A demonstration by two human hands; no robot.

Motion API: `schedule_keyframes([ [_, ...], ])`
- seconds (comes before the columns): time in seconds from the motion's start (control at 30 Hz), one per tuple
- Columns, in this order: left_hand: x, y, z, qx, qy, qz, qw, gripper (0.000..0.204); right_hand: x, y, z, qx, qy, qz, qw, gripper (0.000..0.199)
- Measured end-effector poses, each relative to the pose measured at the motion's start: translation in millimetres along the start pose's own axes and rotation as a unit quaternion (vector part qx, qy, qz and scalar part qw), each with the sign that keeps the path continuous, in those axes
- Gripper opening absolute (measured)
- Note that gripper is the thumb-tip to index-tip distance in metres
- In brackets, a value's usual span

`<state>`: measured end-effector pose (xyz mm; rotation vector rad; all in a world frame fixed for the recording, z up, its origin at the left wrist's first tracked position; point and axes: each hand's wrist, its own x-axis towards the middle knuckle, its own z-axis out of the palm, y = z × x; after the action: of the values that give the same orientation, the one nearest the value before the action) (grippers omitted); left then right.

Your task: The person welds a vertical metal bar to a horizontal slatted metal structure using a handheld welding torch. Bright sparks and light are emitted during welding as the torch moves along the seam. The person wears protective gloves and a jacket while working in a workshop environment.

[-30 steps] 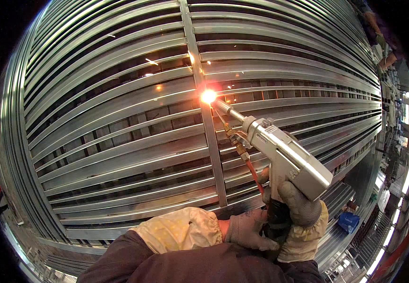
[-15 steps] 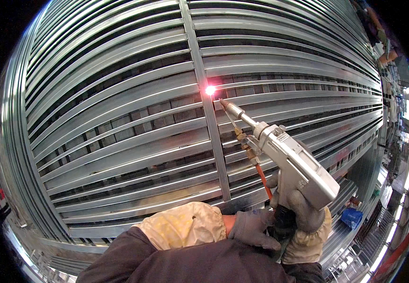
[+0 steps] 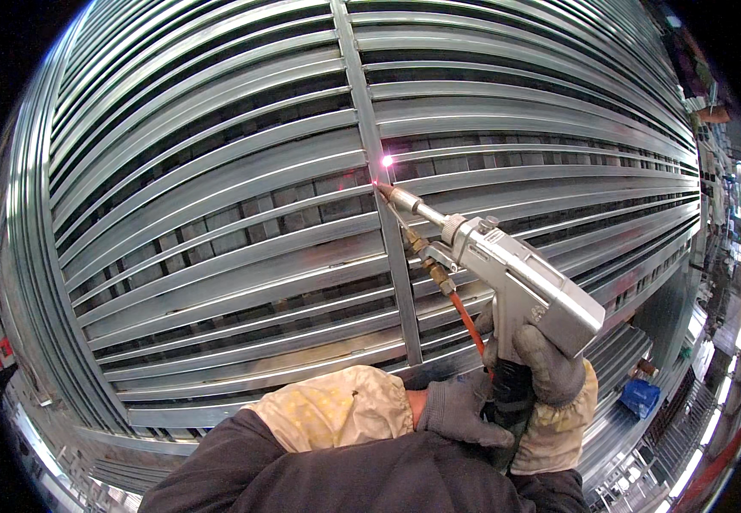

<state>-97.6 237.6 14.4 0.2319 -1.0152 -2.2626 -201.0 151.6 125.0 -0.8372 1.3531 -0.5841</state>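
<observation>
Both gloved hands wrap the welding gun (image 3: 516, 278), right hand (image 3: 546, 372) clenched on its grip, left hand (image 3: 460, 410) steadying; tip at the upright bar (image 3: 388, 222). Keep it braced, nozzle touching the seam.

Both gloved hands, right hand (image 3: 546, 368) and left hand (image 3: 460, 410), grip a welding gun (image 3: 516, 278) against metal slats (image 3: 217, 222).

The picture is round, with black all around the rim. The fisheye lens bends the straight metal slats (image 3: 217, 205) into curves, most of all near the edges. The light is bright and even, and the slats shine silver with dark gaps between them. A small pink-white spark (image 3: 387, 161) glows at the tip of the tool (image 3: 507, 274) and tints the metal near it. White glare shows at the right rim. The middle is sharp, while the edges look soft and squashed.
</observation>
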Motion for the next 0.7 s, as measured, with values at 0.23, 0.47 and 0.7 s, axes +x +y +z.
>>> schedule_keyframes([
  [0.23, 0, -10, 7, 0.135, 0.153, 0.103, 0.974, 0.070, 4, 6, -9, -0.033, -0.005, 0.026, 0.999, 0.053],
  [0.47, -7, -1, 1, 0.057, 0.021, -0.082, 0.995, 0.054, -1, 12, -6, -0.043, 0.075, 0.028, 0.996, 0.048],
  [0.7, -5, -3, -1, 0.019, -0.013, -0.101, 0.995, 0.058, -1, 15, -9, -0.091, 0.064, 0.003, 0.994, 0.049],
])
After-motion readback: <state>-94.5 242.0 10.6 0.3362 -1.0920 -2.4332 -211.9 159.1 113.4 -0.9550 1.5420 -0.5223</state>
